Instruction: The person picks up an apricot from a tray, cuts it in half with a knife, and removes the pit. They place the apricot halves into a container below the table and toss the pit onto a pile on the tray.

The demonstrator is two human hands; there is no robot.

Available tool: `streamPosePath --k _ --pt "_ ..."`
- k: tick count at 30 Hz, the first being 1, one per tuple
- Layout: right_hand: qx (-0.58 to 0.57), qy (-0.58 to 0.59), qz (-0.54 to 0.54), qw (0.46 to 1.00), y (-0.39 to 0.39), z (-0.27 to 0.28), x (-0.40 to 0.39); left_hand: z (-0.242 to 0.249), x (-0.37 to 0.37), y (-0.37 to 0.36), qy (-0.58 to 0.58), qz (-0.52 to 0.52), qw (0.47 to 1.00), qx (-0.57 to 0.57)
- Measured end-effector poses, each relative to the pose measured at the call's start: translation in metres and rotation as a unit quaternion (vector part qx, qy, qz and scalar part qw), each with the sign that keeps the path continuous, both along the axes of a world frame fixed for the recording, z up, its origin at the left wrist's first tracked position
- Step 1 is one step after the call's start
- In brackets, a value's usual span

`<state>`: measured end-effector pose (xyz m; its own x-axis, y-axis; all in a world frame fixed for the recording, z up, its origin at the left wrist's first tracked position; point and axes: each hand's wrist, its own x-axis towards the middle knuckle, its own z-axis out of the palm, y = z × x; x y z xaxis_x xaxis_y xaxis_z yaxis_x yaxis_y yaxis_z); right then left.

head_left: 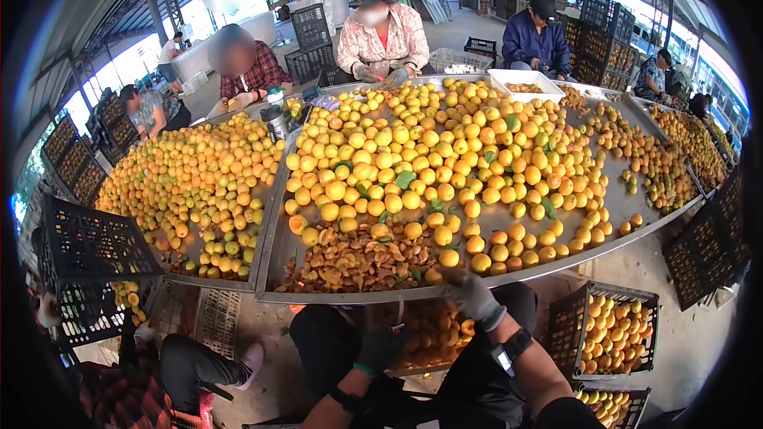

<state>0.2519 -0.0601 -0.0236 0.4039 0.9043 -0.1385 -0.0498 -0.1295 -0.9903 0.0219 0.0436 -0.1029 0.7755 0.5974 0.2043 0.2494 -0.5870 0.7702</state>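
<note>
My left hand [381,347], in a dark glove, is closed around a small knife [400,314] whose narrow blade points up toward the table edge. My right hand [473,300], in a grey glove, is at the metal table's front rim [358,297], its fingers partly spread. No fruit shows in it. Nearest to it are a whole yellow-orange apricot [433,276] and another apricot [449,257]. A heap of brownish-orange cut fruit pieces [362,258] lies on the table to the left. Below my hands, between my legs, is a container of cut orange fruit [437,338].
Whole apricots [413,139] cover much of the table, with several green leaves among them. Crates of fruit [616,334] stand at my right. A black crate [95,242] is at the left. Co-workers sit around the tables, including a person in a patterned jacket [384,36] opposite.
</note>
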Motion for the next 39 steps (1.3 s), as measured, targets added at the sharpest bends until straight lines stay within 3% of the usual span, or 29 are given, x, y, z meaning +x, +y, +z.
streamPosePath --k 1,2,3,4,8,9,10,11,12,13,14,15,16,18,20,22,23,25,27,29,31,34,37,39 --pt "0.031 0.404 0.081 0.911 0.001 -0.006 -0.004 0.014 0.005 -0.004 -0.022 0.026 0.999 0.015" --pt "0.031 0.404 0.081 0.911 -0.001 0.002 -0.022 0.029 0.009 -0.007 -0.022 0.027 0.999 0.015" --pt "0.038 0.217 0.047 0.974 -0.004 0.022 -0.049 0.046 0.012 -0.011 0.046 0.014 0.997 0.061" --pt "0.042 0.022 0.011 0.999 -0.007 0.033 -0.067 0.060 0.013 -0.015 0.115 0.001 0.988 0.106" --pt "-0.100 0.025 0.030 0.994 -0.013 0.041 -0.079 0.090 0.008 -0.029 0.165 -0.043 0.985 0.005" --pt "-0.103 0.028 0.030 0.994 -0.013 0.029 -0.078 0.089 0.006 -0.029 0.085 -0.070 0.994 0.008" --pt "0.048 0.027 0.028 0.998 -0.012 0.010 -0.074 0.088 0.004 -0.030 0.004 -0.096 0.995 0.009" --pt "0.195 0.027 0.023 0.980 -0.015 -0.006 -0.073 0.083 -0.001 -0.024 0.009 -0.096 0.995 0.002" --pt "0.217 0.128 0.054 0.966 -0.018 -0.007 -0.068 0.076 -0.010 -0.014 0.061 -0.229 0.970 -0.052" --pt "0.214 0.089 0.054 0.971 -0.022 0.000 -0.066 0.070 -0.018 -0.010 0.110 -0.358 0.921 -0.109" --pt "0.212 0.203 0.068 0.954 -0.024 -0.001 -0.064 0.063 -0.023 -0.013 0.115 -0.357 0.919 -0.125" --pt "0.208 0.314 0.079 0.923 -0.029 -0.005 -0.066 0.058 -0.027 -0.017 0.068 -0.303 0.918 -0.248" --pt "0.201 0.320 0.077 0.923 -0.030 -0.004 -0.073 0.057 -0.028 -0.017 0.019 -0.242 0.901 -0.359" --pt "0.181 0.497 -0.117 0.840 -0.026 0.002 -0.088 0.082 -0.022 -0.023 -0.007 -0.193 0.883 -0.427" --pt "0.167 0.521 -0.067 0.835 -0.035 -0.004 -0.086 0.100 -0.016 -0.027 -0.034 -0.144 0.859 -0.490" --pt "0.149 0.595 0.036 0.789 -0.046 -0.009 -0.080 0.105 -0.016 -0.029 0.025 -0.085 0.885 -0.457" --pt "0.147 0.597 0.035 0.788 -0.050 -0.009 -0.082 0.102 -0.019 -0.029 0.026 -0.082 0.884 -0.459" --pt "0.112 0.488 0.014 0.865 -0.060 0.003 -0.085 0.095 -0.021 -0.030 0.047 -0.052 0.964 -0.256" --pt "0.175 0.494 -0.004 0.852 -0.061 0.002 -0.092 0.093 -0.020 -0.032 -0.001 -0.033 0.976 -0.214" --pt "0.221 0.266 0.021 0.938 -0.061 0.004 -0.093 0.098 -0.021 -0.033 -0.048 -0.014 0.984 -0.169" --pt "0.173 0.270 0.009 0.947 -0.063 0.008 -0.095 0.107 -0.025 -0.034 -0.020 0.007 0.948 -0.316" --pt "0.191 0.340 0.027 0.920 -0.059 0.006 -0.102 0.101 -0.029 -0.039 -0.047 0.005 0.933 -0.357" --pt "0.147 0.333 0.040 0.931 -0.060 0.010 -0.103 0.105 -0.033 -0.042 0.005 -0.010 0.952 -0.305" --pt "0.142 0.463 0.067 0.872 -0.061 0.013 -0.103 0.102 -0.032 -0.045 -0.026 -0.025 0.968 -0.250"
